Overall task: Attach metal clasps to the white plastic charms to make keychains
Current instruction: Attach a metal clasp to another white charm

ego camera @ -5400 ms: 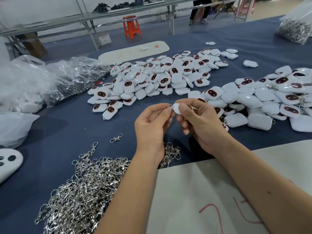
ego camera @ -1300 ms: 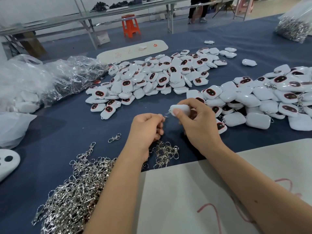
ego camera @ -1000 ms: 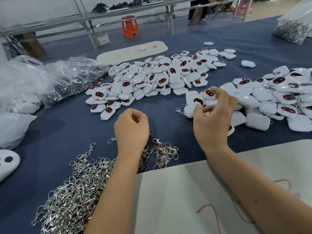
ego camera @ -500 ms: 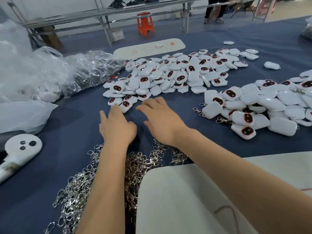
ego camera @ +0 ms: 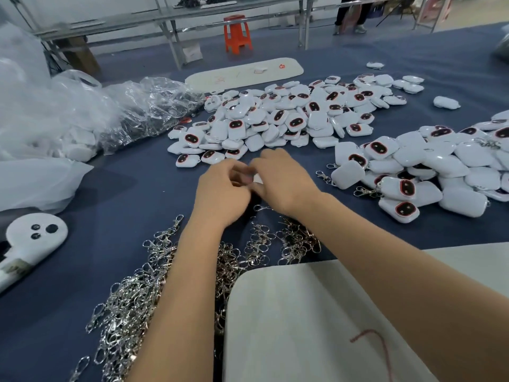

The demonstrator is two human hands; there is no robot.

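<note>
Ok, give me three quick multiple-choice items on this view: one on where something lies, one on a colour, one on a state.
1. Where does the heap of loose metal clasps lie?
A. near the table's front edge, under the left forearm
B. at the far edge beside the stool
C. on top of the right-hand pile of charms

2. What colour is the stool in the background?
A. blue
B. orange
C. green

3. What are the two hands doing?
A. lying flat and apart on the cloth
B. meeting over the cloth with curled fingers
C. lifting the plastic bag

Answers:
1 A: the clasps spread around the left forearm, at the near left.
2 B: the stool is bright orange.
3 B: the left hand and right hand touch at the fingertips, with a bit of white, probably a charm, between them; blur hides the grip.
</note>
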